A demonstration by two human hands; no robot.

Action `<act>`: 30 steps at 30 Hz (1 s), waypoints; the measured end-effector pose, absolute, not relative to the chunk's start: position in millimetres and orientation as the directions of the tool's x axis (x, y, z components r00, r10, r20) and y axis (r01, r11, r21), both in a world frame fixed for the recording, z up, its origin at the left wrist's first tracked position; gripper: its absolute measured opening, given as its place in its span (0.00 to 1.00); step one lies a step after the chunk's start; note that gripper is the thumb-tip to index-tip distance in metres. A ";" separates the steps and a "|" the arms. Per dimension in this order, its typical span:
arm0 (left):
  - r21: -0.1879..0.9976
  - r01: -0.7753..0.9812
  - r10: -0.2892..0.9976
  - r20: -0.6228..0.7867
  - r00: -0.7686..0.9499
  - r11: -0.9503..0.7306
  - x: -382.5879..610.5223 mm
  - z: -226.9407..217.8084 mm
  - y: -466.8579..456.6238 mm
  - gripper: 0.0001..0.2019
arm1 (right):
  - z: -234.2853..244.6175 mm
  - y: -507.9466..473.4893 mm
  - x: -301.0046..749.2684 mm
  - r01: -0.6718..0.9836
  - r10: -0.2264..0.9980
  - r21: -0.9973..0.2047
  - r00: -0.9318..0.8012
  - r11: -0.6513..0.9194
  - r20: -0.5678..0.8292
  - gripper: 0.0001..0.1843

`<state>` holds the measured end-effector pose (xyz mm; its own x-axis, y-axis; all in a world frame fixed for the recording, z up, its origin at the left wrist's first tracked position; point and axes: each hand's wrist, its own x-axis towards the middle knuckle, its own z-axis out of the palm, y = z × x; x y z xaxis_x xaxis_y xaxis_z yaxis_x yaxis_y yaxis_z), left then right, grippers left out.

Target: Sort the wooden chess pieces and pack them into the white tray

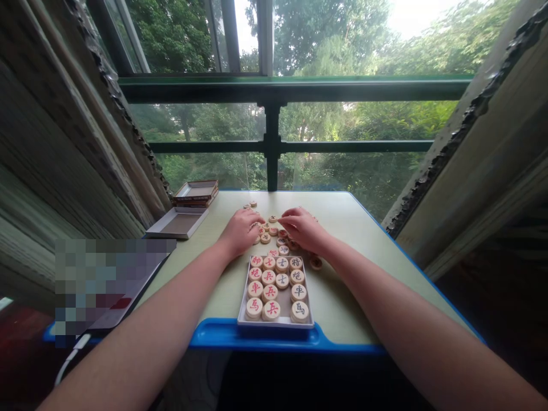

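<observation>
Tray (275, 323) nearest; loose pieces (273, 252), boxes (177, 222) beyond.

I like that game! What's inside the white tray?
Round wooden game pieces with red or black signs, lying in rows, with one bare gap. The tray floor beneath them is covered.

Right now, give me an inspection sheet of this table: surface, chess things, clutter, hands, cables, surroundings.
Surface: pale table with blue rim.
Job's things: white tray part-filled with round chess pieces; loose pieces beyond it.
Clutter: open box and stacked box far left; pixelated flat device near left.
Hands: left hand and right hand rest on the loose pieces; grip hidden.
Cables: white cable at the device.
Surroundings: window railing, trees outside.
</observation>
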<state>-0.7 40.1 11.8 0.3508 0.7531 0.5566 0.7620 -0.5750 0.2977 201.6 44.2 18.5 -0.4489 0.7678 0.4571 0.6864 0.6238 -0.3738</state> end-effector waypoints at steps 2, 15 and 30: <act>0.291 0.745 0.737 0.565 0.372 -0.600 0.6 14.1 37.7 0.11 | 19.5 43.3 200.9 0.613 0.766 -0.479 -0.380 0.628 0.519 0.14; 0.360 0.591 0.645 0.659 0.387 -0.722 7.3 16.3 27.4 0.09 | 24.7 19.0 197.5 0.041 0.886 -0.932 -0.330 0.359 0.327 0.24; 0.382 0.558 0.626 0.698 0.348 -0.737 12.1 20.9 18.2 0.11 | 27.0 16.3 194.5 0.030 0.919 -0.944 -0.243 0.329 0.312 0.18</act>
<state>12.1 18.2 20.9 0.3481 0.6257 0.6981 0.5583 -0.7366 0.3818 194.5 16.3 27.0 -0.2429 0.9185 0.3120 0.0299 0.3286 -0.9440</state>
